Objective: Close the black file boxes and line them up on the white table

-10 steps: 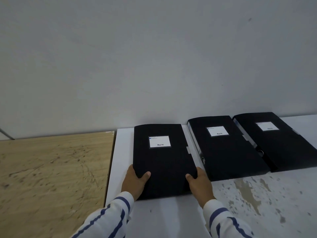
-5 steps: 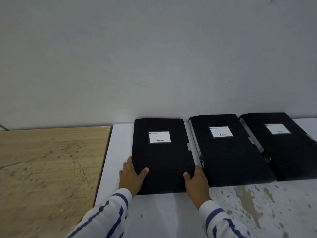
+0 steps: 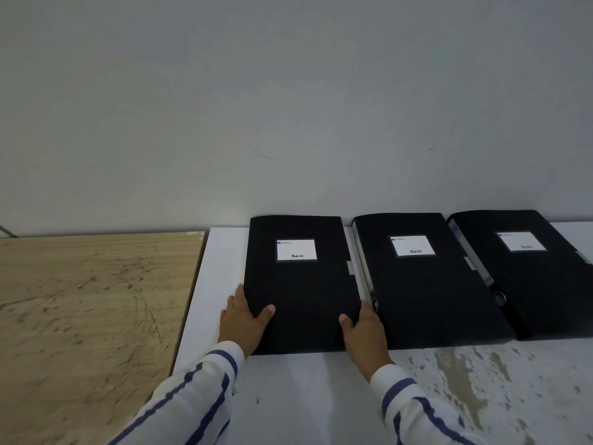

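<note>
Left hand (image 3: 245,319) & right hand (image 3: 364,329) grip near corners of closed left box (image 3: 301,284) at table's (image 3: 218,268) back-left edge, beside two others (image 3: 426,277); uneven push could skew it or bump neighbour out of line.

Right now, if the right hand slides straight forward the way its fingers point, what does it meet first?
The right hand grips the near right corner of the leftmost black file box. Forward along that edge, it would probably rub the spine of the middle black file box first, then the grey wall.
</note>
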